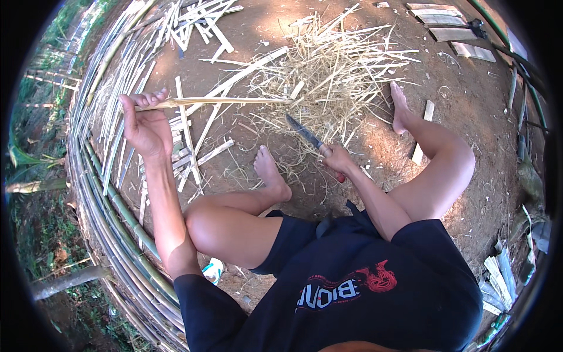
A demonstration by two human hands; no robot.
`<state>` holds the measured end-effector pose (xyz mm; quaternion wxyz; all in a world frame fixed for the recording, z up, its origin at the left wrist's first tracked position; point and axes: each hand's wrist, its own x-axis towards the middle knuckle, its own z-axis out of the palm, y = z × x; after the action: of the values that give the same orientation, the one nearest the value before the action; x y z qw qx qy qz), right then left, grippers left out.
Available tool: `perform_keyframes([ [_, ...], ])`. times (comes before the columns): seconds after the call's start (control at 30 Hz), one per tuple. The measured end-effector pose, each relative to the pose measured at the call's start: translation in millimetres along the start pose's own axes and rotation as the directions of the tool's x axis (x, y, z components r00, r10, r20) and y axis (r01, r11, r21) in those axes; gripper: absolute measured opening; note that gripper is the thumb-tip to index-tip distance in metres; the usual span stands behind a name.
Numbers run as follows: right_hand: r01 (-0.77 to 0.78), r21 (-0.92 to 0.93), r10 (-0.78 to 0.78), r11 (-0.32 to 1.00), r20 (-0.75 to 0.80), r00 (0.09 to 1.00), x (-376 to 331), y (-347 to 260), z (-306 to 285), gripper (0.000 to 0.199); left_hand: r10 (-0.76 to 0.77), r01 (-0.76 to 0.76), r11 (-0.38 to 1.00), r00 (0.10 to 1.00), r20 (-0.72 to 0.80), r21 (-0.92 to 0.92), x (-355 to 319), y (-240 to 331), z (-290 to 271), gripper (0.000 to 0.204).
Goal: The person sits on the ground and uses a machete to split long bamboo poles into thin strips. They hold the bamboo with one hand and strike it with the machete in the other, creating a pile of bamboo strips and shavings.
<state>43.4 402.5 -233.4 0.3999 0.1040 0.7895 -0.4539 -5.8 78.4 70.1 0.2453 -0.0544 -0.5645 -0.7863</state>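
Note:
My left hand [148, 123] is raised at the left, its fingers curled round one end of a long, pale bamboo strip [229, 101]. The strip runs nearly level to the right, and its far end lies over the edge of a heap of shavings [328, 76]. In my right hand [338, 159] is a knife [303, 130] with a dark blade, gripped by its handle, whose red end shows below the fist. The blade slants up and left, its tip a little below the strip's right end and apart from it.
Split bamboo strips [186, 135] lie crossed on the dirt beside my left hand. Long bamboo poles [117, 217] curve along the left side. Flat wooden boards [454, 34] sit at the far right, and a single slat [422, 132] lies by my right leg. My bare feet flank the heap.

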Motion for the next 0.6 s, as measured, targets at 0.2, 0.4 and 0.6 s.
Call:
perform_keyframes([
  [0.2,0.013,0.529,-0.021,0.849,0.009,1.0,-55,6,-19,0.034,0.041,-0.027,0.994,0.99,0.135,-0.107,-3,19,16,0.044],
  [0.4,0.146,0.524,-0.078,0.839,-0.15,0.986,-117,-23,-11,0.026,-0.031,0.035,0.999,0.995,0.09,-0.038,-16,11,36,0.043],
  [0.6,0.524,0.137,-0.493,0.841,-0.207,0.845,-107,-54,24,0.026,-0.131,0.111,0.989,0.959,0.252,0.094,-67,20,51,0.045],
])
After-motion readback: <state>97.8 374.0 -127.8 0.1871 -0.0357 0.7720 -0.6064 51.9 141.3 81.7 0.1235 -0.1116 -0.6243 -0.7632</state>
